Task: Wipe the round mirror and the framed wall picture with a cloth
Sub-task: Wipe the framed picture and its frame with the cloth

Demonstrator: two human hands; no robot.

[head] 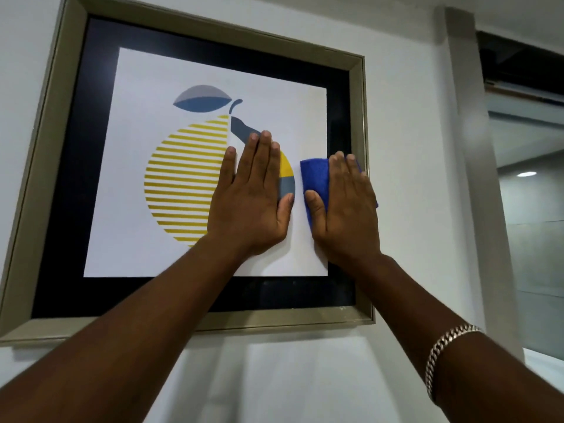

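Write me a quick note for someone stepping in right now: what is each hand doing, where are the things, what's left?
Left hand: flat and open on the picture glass, over the fruit print, holding nothing.
Right hand: pressing a blue cloth flat against the glass near the right edge of the print.
Done: wiping the picture is under way; how much has been covered cannot be told.
Left: finish the glass and frame. The mirror is not in view, so its state is unknown.
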